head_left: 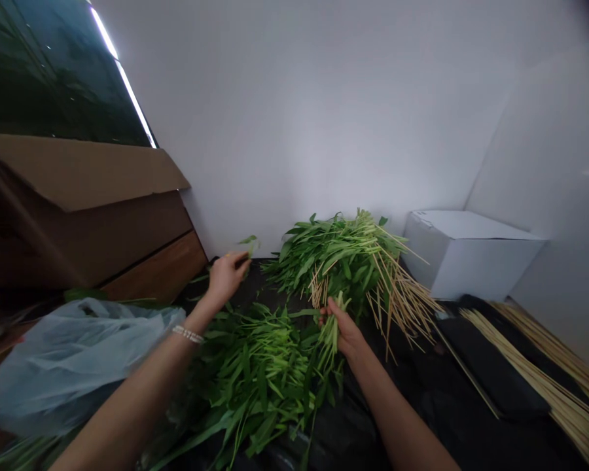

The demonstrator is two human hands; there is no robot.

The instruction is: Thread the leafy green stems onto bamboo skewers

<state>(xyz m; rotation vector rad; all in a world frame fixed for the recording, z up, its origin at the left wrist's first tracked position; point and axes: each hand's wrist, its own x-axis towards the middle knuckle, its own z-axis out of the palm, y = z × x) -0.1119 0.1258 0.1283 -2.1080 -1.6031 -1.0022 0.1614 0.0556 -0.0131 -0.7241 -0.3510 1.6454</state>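
Note:
My left hand (pixel 229 275) is raised left of centre, its fingers pinched on a small green sprig (pixel 250 244). A bracelet circles that wrist. My right hand (pixel 341 324) closes round a bunch of green stems (pixel 330 337), whose leaves hang down below it. Loose leafy greens (pixel 269 366) lie in a heap between and below my hands. Behind my right hand rests a pile of greens (pixel 334 245) in bundles, with thin tan sticks or ties (pixel 405 294) spreading from it to the right.
A cardboard box (pixel 93 222) stands at the left, with a translucent plastic bag (pixel 78 360) in front. A white box (pixel 476 255) sits at the back right. Near it lie a black flat case (pixel 495 369) and long pale strips (pixel 530 379). A white wall rises behind.

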